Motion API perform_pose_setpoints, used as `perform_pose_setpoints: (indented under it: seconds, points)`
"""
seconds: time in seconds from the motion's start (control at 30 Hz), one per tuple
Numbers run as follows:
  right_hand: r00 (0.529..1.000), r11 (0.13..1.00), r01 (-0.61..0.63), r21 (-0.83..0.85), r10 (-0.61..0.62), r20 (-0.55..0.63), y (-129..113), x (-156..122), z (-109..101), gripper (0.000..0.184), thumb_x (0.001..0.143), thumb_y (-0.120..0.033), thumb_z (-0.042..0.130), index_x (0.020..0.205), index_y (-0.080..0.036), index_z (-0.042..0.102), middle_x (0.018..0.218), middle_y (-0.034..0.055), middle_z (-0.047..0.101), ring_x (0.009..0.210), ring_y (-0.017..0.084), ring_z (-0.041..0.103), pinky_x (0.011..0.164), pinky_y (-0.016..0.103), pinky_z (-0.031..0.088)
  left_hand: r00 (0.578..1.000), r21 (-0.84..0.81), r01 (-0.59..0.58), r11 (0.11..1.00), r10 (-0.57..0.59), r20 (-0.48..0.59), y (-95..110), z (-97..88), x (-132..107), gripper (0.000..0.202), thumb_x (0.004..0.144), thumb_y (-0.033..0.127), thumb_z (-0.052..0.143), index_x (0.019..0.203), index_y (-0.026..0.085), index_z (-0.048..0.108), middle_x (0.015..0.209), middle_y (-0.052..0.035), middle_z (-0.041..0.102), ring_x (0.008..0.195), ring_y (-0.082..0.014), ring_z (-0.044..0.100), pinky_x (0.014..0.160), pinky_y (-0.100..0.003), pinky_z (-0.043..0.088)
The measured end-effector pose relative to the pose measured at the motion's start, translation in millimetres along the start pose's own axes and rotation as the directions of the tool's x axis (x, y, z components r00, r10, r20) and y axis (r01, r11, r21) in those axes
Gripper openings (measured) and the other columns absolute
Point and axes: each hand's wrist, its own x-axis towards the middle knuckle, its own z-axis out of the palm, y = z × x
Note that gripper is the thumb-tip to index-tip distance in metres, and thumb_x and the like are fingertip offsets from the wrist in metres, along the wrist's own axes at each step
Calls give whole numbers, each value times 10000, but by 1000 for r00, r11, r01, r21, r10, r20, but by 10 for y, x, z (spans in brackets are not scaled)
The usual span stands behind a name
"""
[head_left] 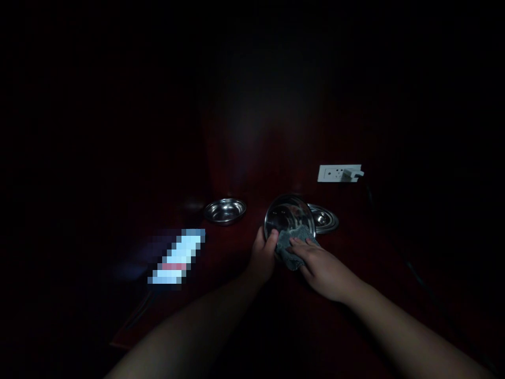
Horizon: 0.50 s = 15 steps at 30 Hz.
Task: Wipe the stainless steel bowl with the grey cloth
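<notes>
Dark room, dark red table (244,158). Steel bowl (289,215) frame centre, tilted toward camera. Left hand (263,257) grips its lower-left rim; right hand (319,265) presses grey cloth (292,243) against lower rim, both touching bowl.

A dark reddish-brown wooden tabletop (244,158) carries everything, most of it lost in shadow, so its far edge and corners cannot be made out. A shallow round stainless-steel dish (224,210) sits near the middle, towards the left. A second shallow steel dish (325,218) lies to the right of it, well apart, partly hidden behind a bowl held up in front. A white power strip with a white plug in it (340,173) rests further back on the right side. A pale blue blurred flat object (177,258) lies towards the near left.
</notes>
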Motion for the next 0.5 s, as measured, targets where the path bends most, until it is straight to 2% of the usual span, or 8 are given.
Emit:
perform_pose_setpoints:
  seconds: [0.23, 0.33, 0.5]
  points:
    - [993, 982, 111, 152, -105, -44, -64, -34, -40, 534, 744, -58, 412, 1253, -183, 511, 1328, 82, 527, 1233, 209, 482, 1069, 432, 349, 998, -31, 55, 998, -56, -23, -16, 0, 0, 457, 813, 477, 525, 1151, 170, 538, 1144, -103, 616, 1047, -233, 574, 909, -346, 429]
    - [988, 963, 153, 223, -142, -65, -80, -42, -34, 570, 744, -55, 410, 1295, -189, 463, 1328, 78, 528, 1222, 195, 494, 1036, 400, 396, 995, -83, 95, 992, -96, -11, -14, 14, -7, 471, 797, 489, 540, 1133, 159, 561, 1141, -109, 622, 1057, -245, 573, 926, -359, 422]
    - [981, 948, 188, 256, -167, -99, -81, -48, 13, 611, 739, -40, 398, 1339, -153, 402, 1404, 100, 436, 1306, 183, 387, 1088, 412, 325, 992, -157, 120, 980, -114, 45, -7, 39, -13, 482, 783, 487, 561, 1130, 154, 578, 1056, -104, 659, 1045, -252, 585, 973, -390, 388]
